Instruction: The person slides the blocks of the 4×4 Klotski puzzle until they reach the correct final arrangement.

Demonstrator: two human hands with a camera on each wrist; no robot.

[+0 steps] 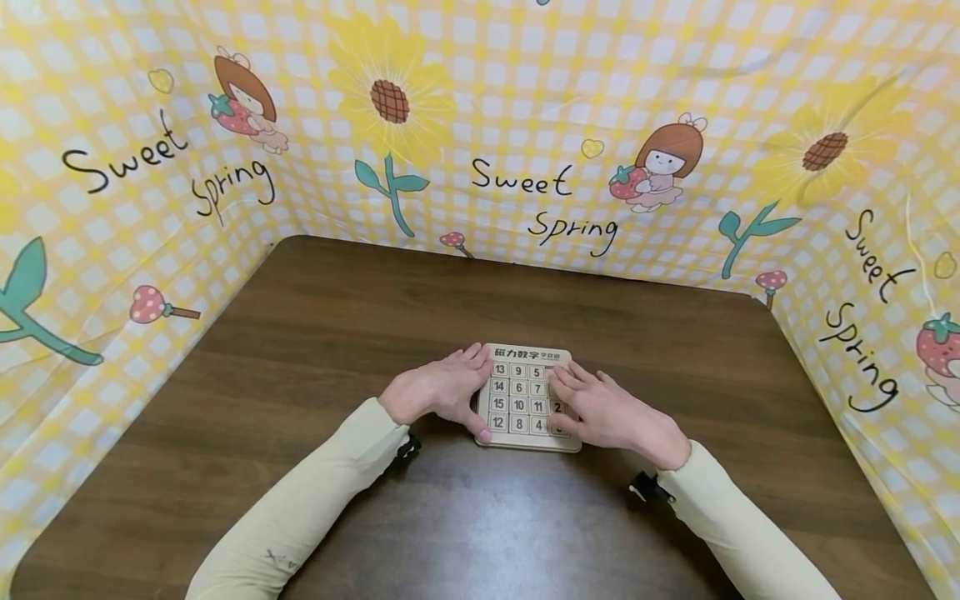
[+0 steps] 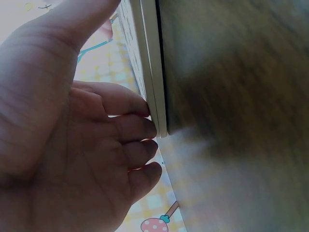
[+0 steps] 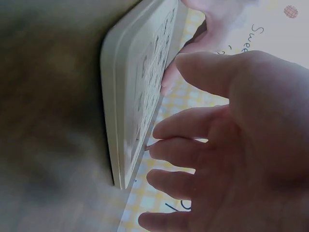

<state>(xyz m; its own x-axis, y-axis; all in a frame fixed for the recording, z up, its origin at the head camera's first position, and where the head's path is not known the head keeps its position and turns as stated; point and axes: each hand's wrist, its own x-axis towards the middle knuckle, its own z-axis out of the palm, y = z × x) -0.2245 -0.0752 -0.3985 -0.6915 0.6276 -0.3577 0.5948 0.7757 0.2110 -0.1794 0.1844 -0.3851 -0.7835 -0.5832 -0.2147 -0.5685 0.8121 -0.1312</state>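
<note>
A wooden magnetic number slide puzzle [image 1: 528, 443] lies flat on the table, its numbered tiles set in rows under a printed title. My left hand [image 1: 442, 387] rests along its left side. The thumb touches the lower left corner, and the other fingertips lie at the upper left edge; in the left wrist view these fingers [image 2: 137, 126] meet the board's side. Over the right column of tiles spreads my right hand [image 1: 603, 410], hiding part of that column. Its fingers [image 3: 181, 152] are loosely extended above the tiles in the right wrist view; contact is unclear.
Around the puzzle extends a dark brown wooden table [image 1: 375, 308]. A yellow checked cloth [image 1: 517, 100] with flowers and lettering stands up along the table's back and sides. Dark wrist devices [image 1: 651, 487] sit at both cream sleeves [image 1: 750, 525].
</note>
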